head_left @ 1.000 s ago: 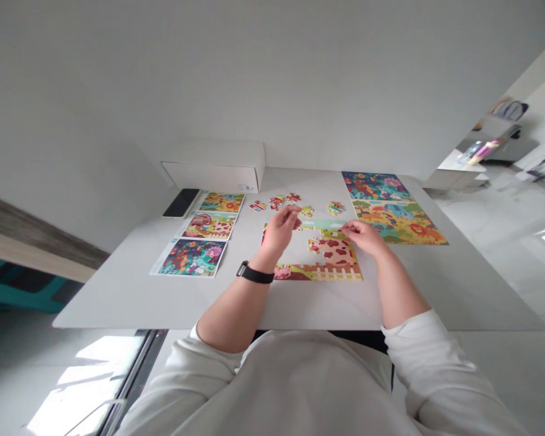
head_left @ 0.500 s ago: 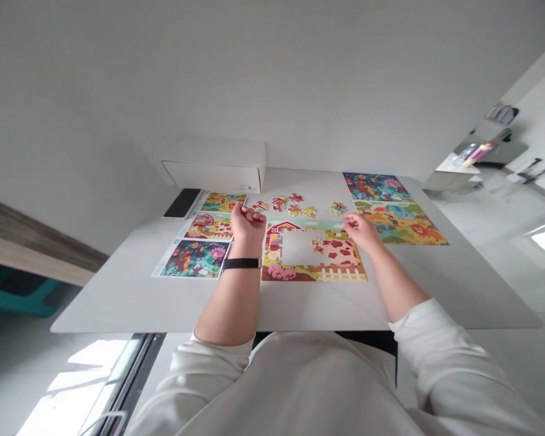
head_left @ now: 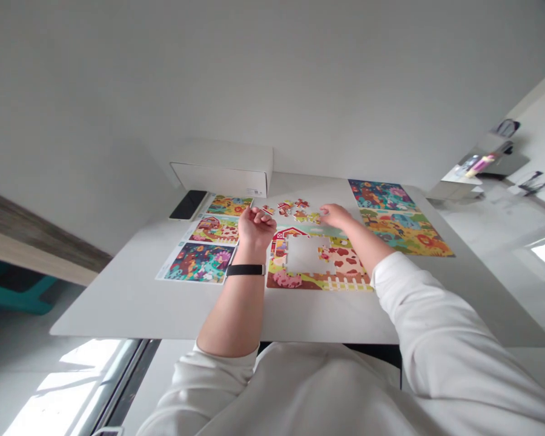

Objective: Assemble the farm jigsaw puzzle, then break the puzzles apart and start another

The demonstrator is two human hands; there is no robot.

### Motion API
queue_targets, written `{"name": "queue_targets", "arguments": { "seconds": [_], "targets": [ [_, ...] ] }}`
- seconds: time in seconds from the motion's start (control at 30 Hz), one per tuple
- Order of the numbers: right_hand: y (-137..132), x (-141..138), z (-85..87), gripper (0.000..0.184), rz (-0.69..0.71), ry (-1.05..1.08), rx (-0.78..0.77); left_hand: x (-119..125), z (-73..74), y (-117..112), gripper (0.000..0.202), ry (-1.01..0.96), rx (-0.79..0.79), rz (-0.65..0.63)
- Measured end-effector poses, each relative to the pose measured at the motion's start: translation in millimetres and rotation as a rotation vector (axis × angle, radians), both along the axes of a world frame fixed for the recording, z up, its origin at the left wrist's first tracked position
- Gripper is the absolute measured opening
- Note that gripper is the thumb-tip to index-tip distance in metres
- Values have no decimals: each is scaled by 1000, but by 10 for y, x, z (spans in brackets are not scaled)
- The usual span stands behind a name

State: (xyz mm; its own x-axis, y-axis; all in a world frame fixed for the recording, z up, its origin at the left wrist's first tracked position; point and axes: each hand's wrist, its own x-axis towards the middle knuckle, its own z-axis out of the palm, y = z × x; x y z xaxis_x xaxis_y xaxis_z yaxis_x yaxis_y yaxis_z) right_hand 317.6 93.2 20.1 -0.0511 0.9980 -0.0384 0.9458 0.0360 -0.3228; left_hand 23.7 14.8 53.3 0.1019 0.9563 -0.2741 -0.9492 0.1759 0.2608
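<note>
Right hand (head_left: pixel 336 215) outstretched, the person reached over the far edge of the farm puzzle (head_left: pixel 346 264), fingers bent downward beside a yellow-green piece (head_left: pixel 313 218); whether they touched it or gripped anything could not be told. With its wrist in a black band (head_left: pixel 246 270), the left hand (head_left: pixel 256 230) was raised by the puzzle's upper left corner, the fingers loosely curled over the palm; it was unclear whether they closed on anything. At the back of the table (head_left: pixel 163 312) stood a white box (head_left: pixel 222 177), its front closed and its inside hidden. The puzzle lay flat between the two forearms, nearer the body than the right hand, with its border joined around a bare gap in the middle and the spotted cow on its right side. Beyond it, between the hands, was a small cluster of loose pieces (head_left: pixel 284 209), mostly red and yellow. A sheet of three pictures (head_left: pixel 214 230) lay to the left, with a phone (head_left: pixel 188 204) beside its upper end, and two bright animal pictures (head_left: pixel 404 232) lay to the right.
</note>
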Motion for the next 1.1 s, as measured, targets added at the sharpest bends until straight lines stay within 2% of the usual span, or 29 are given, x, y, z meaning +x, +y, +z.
{"name": "queue_targets", "arguments": {
  "seconds": [0.2, 0.4, 0.53, 0.67, 0.8, 0.93, 1.0, 1.1],
  "targets": [
    [143, -145, -4, 52, 26, 16, -88, 27, 23, -25, 40, -3, 8, -48],
    [62, -161, 22, 44, -23, 2, -54, 45, 32, -40, 37, 9, 5, -62],
    [-56, -99, 109, 26, -62, 73, 31, 77, 51, -61, 32, 54, 22, -67],
    [-250, 93, 259, 10, -73, 385, 77, 104, 63, -79, 30, 100, 41, -65],
    [-607, 332, 355, 33, -69, 802, 133, 164, 46, -73, 29, 145, 69, -89],
    [-1000, 380, 245, 51, -112, 969, 242, 326, -3, -91, 14, 361, 120, -96],
    [-1131, 318, 124, 53, -163, 1015, 269, 428, -41, -127, 21, 503, 149, -110],
    [-1227, 203, -61, 52, -209, 1045, 264, 564, -108, -202, 32, 693, 200, -204]
  ]
}}
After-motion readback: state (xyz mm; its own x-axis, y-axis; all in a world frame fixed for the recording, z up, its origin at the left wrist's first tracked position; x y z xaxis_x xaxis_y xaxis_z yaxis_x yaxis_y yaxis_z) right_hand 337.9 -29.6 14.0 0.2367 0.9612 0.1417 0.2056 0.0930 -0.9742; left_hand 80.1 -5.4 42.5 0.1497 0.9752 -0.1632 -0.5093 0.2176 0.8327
